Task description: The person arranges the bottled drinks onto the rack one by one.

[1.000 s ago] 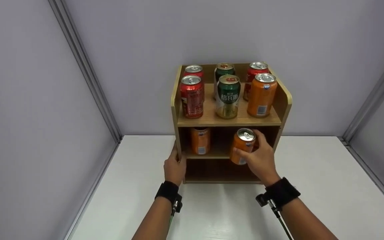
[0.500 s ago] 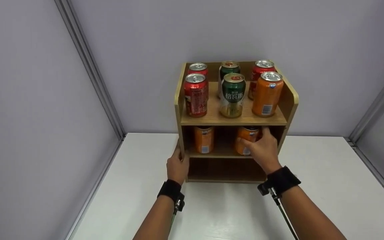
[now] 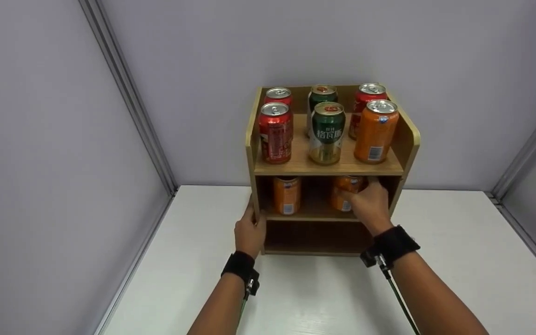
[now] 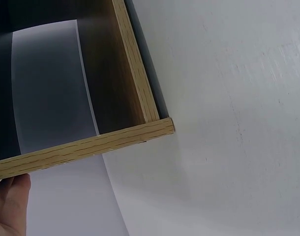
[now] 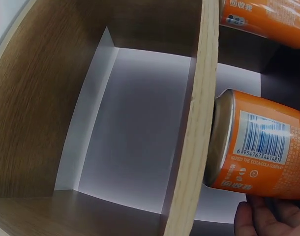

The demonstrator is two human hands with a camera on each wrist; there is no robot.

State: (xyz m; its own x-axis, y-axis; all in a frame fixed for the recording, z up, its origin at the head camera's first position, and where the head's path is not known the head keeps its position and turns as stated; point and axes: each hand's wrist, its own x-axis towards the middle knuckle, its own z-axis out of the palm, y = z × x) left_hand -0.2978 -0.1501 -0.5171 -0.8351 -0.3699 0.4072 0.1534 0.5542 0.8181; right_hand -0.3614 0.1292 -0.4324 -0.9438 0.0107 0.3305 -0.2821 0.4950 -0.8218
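In the head view, my right hand (image 3: 371, 204) holds an orange soda can (image 3: 346, 195) upright inside the middle level of a small wooden shelf (image 3: 328, 170), thumb on its near side and fingers along its right. Close by in the right wrist view, the can's barcode (image 5: 264, 137) faces out and its base is at the board. To its left on that level stands another orange can (image 3: 287, 196). My left hand (image 3: 251, 232) grips the shelf's left side panel, thumb at the front edge; the left wrist view shows fingers (image 4: 15, 201) against the panel's outer face.
On the top level stand red cans (image 3: 276, 135), green-and-gold cans (image 3: 327, 135) and an orange can (image 3: 376, 132) at the front right, in two rows. The shelf rests on a white table (image 3: 314, 293) before a grey wall (image 3: 212, 93).
My right hand has carried the orange can from in front of the shelf into the middle level, then deeper. The view has shifted slightly; my left hand keeps its place on the side panel.
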